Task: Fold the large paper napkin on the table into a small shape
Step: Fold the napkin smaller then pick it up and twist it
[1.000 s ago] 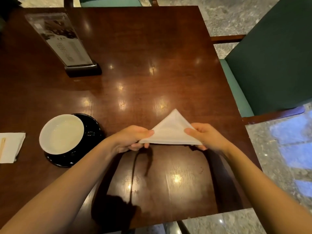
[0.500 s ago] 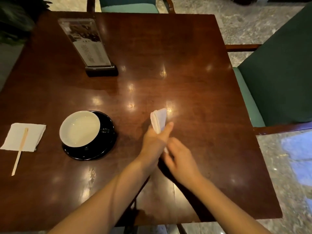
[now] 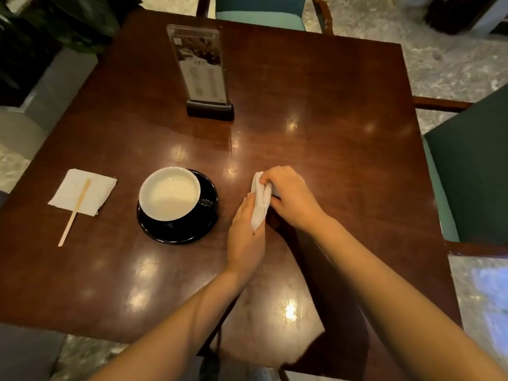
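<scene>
The napkin (image 3: 259,203) was a narrow white folded strip, standing on edge between the two hands just above the worktop (image 3: 330,138), a little right of its middle. The left hand (image 3: 245,237) lay flat and open along the strip's left side, fingers stretched forward and pressed against the paper, its lower tip resting against the palm. The right hand (image 3: 290,198) was curled over the far end from the other side, fingertips pinching the top fold; whether the thumb was underneath could not be seen. Both bare forearms reached in from the near edge and threw dark shadows across the polished wood.

Just left of the hands stood a white cup (image 3: 170,193) on a black saucer (image 3: 192,229), the saucer's rim near the left hand but apart from it. Farther left, well apart, a second small white napkin (image 3: 96,188) lay flat with a wooden stirrer (image 3: 74,213) across it, the stick's lower end sticking out onto the wood. Toward the far side stood a clear menu stand (image 3: 202,67) in a dark base, upright. Green upholstered chairs (image 3: 472,171) sat at the right and far edges, on a pale stone floor (image 3: 450,61).
</scene>
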